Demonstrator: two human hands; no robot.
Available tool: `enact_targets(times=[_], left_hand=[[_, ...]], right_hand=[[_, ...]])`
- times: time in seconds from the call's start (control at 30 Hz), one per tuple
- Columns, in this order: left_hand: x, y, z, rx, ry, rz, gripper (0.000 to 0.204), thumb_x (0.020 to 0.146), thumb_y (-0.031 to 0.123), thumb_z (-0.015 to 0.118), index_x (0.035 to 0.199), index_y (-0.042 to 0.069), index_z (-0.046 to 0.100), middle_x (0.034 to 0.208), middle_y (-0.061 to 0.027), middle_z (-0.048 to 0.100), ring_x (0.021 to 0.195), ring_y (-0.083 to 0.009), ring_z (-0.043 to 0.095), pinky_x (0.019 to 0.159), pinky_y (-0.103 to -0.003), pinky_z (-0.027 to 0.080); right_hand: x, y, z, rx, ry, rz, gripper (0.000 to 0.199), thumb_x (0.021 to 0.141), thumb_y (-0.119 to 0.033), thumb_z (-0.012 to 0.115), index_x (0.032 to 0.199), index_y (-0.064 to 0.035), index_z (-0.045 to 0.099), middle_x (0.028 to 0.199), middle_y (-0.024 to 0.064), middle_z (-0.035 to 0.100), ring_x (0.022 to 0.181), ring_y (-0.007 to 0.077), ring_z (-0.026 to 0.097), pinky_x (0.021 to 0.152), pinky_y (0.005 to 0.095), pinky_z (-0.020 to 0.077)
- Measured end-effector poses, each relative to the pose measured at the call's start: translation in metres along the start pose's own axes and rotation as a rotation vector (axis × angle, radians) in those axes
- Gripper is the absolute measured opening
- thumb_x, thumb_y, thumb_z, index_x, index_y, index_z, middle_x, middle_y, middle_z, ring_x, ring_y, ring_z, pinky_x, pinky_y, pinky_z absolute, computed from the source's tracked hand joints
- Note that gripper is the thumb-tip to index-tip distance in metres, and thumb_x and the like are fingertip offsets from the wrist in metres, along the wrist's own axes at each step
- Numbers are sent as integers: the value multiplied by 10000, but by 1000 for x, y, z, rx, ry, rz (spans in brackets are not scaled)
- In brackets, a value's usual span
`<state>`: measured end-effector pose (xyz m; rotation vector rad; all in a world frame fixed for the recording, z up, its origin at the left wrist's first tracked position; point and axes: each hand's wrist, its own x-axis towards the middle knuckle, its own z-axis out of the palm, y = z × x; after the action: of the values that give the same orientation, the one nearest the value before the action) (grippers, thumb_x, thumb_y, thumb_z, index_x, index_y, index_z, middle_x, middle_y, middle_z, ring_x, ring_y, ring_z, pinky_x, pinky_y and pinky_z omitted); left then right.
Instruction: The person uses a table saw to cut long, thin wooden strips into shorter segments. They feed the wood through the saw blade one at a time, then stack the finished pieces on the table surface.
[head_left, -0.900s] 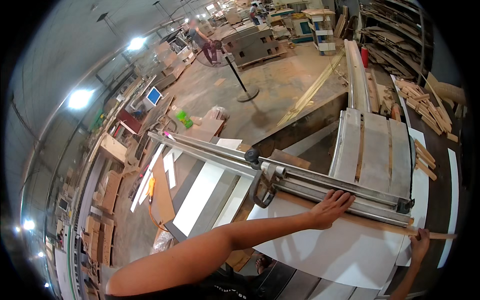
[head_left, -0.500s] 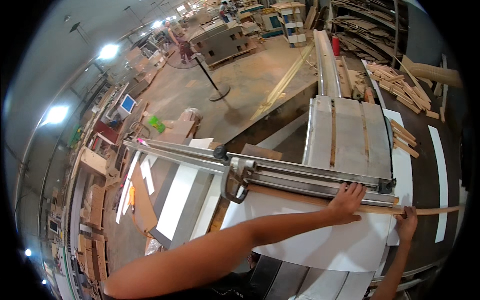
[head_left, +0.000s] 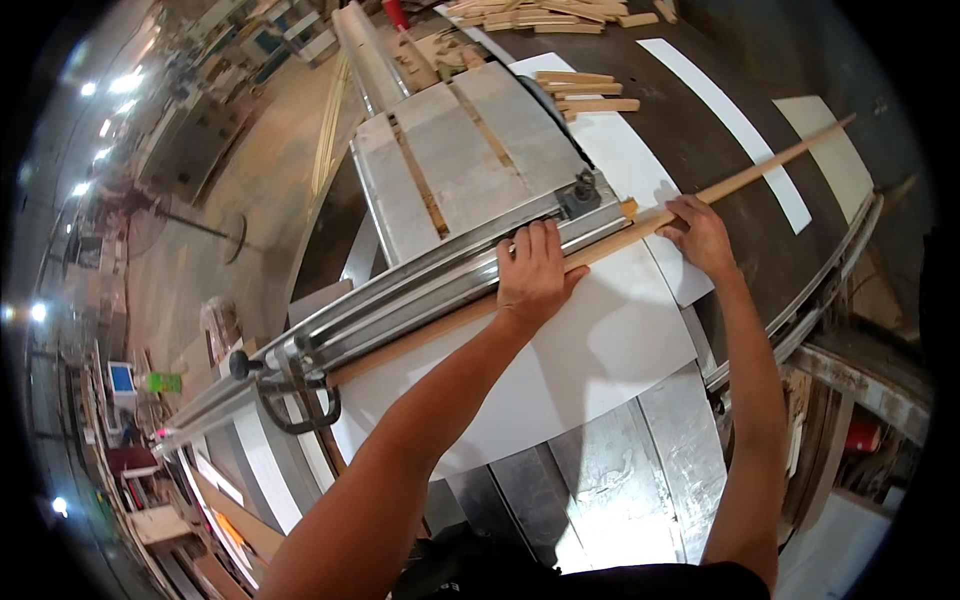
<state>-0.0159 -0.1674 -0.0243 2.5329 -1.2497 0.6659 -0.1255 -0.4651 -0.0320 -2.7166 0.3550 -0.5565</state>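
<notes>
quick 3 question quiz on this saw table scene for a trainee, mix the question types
1. True or false: the left hand lies flat across the long wooden strip beside the metal fence rail.
2. Multiple choice: the right hand is on A) a red can, B) the long wooden strip, C) the black lever.
3. Fill in: the strip lies over a ______ panel on the table.

Key
1. True
2. B
3. white
</notes>
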Motion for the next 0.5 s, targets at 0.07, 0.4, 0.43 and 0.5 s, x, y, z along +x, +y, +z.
enact_targets(times=[0.07,0.4,0.43,0.5], left_hand=[[5,2,-3,15,17,14,859,776,604,732,1296,-58,559,1140,-135,578,1014,-286,531,904,-458,390],[0,2,-3,24,23,14,866,711,523,840,1291,-46,542,1157,-166,567,1033,-333,565,898,-504,430],[0,2,-3,21,5,9,870,714,521,840,1298,-46,533,1161,-168,564,1043,-338,564,908,-512,429],[2,3,-2,7,-33,-8,877,722,517,839,1312,-45,515,1170,-170,556,1062,-348,563,926,-529,427]], right_hand=[[-3,32,-6,-24,25,17,471,779,-210,847,1185,-24,700,1290,150,660,1182,328,630,1009,405,505],[19,122,-45,-207,-12,103,503,860,-304,776,1283,-52,670,1367,154,612,1241,326,592,1038,413,486],[22,127,-44,-174,-47,108,505,869,-327,762,1279,-47,670,1342,147,625,1227,327,599,1022,417,493],[25,136,-43,-191,-29,65,503,868,-324,764,1271,-38,670,1330,139,631,1206,328,609,1016,414,497]])
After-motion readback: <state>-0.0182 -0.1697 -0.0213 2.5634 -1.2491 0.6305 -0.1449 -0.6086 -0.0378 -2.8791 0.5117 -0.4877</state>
